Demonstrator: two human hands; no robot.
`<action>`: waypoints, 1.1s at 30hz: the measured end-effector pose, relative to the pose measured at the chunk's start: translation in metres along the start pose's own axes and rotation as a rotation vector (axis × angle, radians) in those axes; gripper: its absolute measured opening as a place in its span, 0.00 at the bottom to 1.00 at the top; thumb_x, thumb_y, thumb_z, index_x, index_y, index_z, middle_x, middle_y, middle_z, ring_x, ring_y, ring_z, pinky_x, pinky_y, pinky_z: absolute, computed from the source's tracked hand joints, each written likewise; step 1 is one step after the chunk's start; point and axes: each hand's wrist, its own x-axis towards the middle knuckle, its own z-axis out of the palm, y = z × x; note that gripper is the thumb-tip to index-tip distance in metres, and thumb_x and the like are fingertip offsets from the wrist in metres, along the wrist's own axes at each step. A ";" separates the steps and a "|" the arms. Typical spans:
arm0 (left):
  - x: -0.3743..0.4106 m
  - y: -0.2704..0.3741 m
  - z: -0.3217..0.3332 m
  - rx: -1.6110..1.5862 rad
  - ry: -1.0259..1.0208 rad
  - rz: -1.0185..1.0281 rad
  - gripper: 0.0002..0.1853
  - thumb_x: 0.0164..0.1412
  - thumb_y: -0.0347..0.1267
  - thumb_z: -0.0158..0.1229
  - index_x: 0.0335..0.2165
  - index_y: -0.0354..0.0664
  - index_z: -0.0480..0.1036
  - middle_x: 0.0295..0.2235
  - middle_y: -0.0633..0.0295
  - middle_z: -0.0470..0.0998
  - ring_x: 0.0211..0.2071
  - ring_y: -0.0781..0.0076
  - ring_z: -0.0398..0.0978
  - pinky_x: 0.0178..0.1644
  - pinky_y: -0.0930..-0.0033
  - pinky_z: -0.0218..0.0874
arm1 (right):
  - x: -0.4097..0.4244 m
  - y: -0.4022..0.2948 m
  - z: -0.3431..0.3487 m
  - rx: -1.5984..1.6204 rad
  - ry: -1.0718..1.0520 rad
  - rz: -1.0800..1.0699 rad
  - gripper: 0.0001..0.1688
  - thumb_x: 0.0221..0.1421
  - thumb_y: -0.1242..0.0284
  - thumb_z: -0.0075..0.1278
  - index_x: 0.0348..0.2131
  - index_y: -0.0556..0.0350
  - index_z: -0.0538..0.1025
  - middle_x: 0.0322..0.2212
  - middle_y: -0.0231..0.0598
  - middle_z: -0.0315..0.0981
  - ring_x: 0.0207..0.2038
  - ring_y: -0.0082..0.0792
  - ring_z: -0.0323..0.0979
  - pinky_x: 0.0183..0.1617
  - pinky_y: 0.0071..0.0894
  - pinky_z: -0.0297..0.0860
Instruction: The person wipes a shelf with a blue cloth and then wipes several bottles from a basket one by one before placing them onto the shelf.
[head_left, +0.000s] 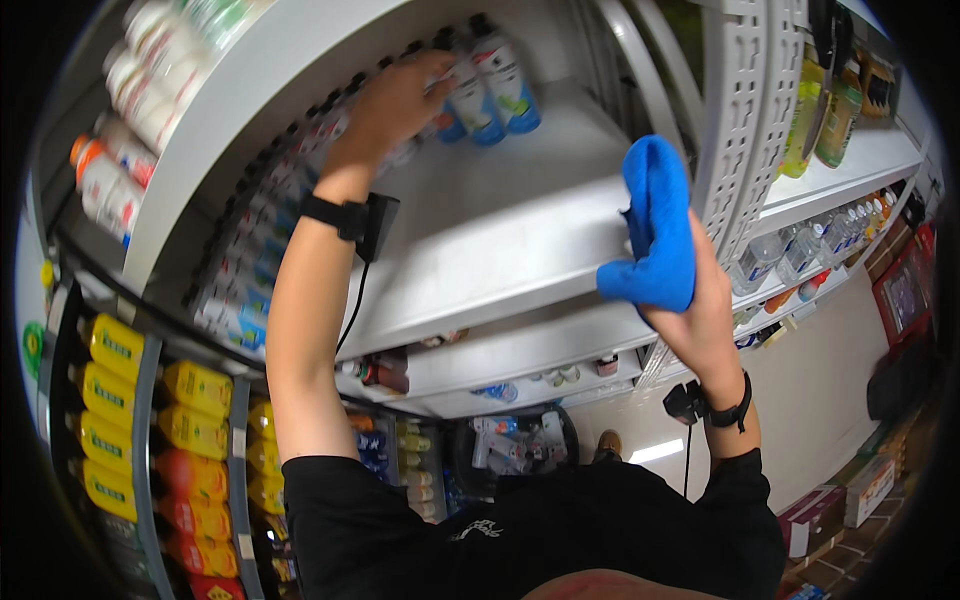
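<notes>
My left hand (397, 97) reaches to the back of a white metal shelf (480, 217), among white-and-blue plastic bottles (480, 101) with black caps. It is blurred, its fingers by the top of one bottle; whether they grip it I cannot tell. Just right of that hand, a bottle (508, 82) stands at the end of the row. More of the same bottles (262, 225) line the shelf's left side. A folded blue cloth (656, 232) is in my right hand (701, 300), held up in front of the shelf's right end.
A perforated white upright (739, 112) rises on the right, with water bottles (802, 251) on shelves beyond. Below, a black tub (517, 450) holds several bottles. Yellow drink bottles (112, 382) fill the rack at left. Cartons (814, 517) lie at lower right, beside the tiled floor (795, 420).
</notes>
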 end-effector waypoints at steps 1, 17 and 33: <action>-0.029 0.012 -0.012 -0.054 -0.029 -0.053 0.17 0.59 0.37 0.55 0.46 0.45 0.72 0.42 0.55 0.77 0.33 0.59 0.77 0.38 0.63 0.67 | -0.003 -0.008 0.007 0.015 0.007 -0.002 0.47 0.39 0.80 0.61 0.58 0.61 0.59 0.43 0.53 0.74 0.45 0.42 0.74 0.50 0.34 0.68; -0.541 0.090 0.062 -0.955 0.175 -0.775 0.09 0.62 0.28 0.53 0.37 0.35 0.76 0.25 0.69 0.77 0.24 0.91 0.66 0.26 0.85 0.55 | -0.249 -0.072 0.167 0.377 -0.473 0.199 0.44 0.45 0.75 0.62 0.58 0.63 0.57 0.44 0.42 0.69 0.46 0.33 0.69 0.52 0.33 0.65; -0.886 0.158 0.417 -0.784 -0.429 -1.253 0.08 0.59 0.30 0.55 0.36 0.37 0.74 0.28 0.59 0.79 0.29 0.74 0.76 0.34 0.74 0.65 | -0.600 0.136 0.235 -0.075 -0.850 0.764 0.47 0.44 0.72 0.61 0.60 0.50 0.56 0.44 0.60 0.71 0.44 0.57 0.73 0.47 0.42 0.70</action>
